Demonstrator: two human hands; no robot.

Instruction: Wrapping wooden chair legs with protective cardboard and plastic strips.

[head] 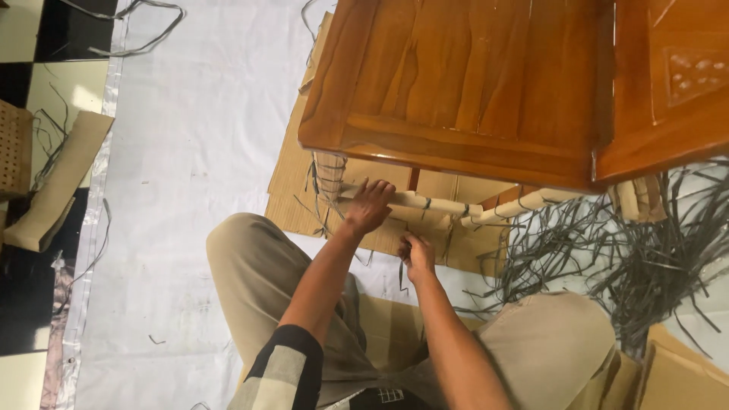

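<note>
- We sit on the floor with our knees spread, facing a varnished wooden cabinet [471, 83] that fills the frame from 12 to 2 o'clock.
- Our left hand [370, 206] rests on a paper-wrapped rail [425, 202] just under the cabinet's lower edge, fingers [380, 188] spread flat over the wrapping and pressing it, not clamped round it.
- Our right hand [417, 256] sits slightly lower, toward 5 o'clock of the left, fingers pinched together on a thin dark strap [402, 275] that hangs down from them (how far it runs up to the rail we cannot tell).
- The rail already carries a few dark ties along its length toward 3 o'clock, so we judge the step in hand to be binding the protective wrap onto the rail.
- The next move, as we read it, calls for holding the wrapping flat with the left while the right draws the strap snug without tearing the paper.
- A loose heap of cut straps [645, 243] lies at 3 o'clock, cardboard sheets [296, 182] lie under the cabinet, and a white floor sheet [190, 152] spreads toward 9 o'clock.
</note>
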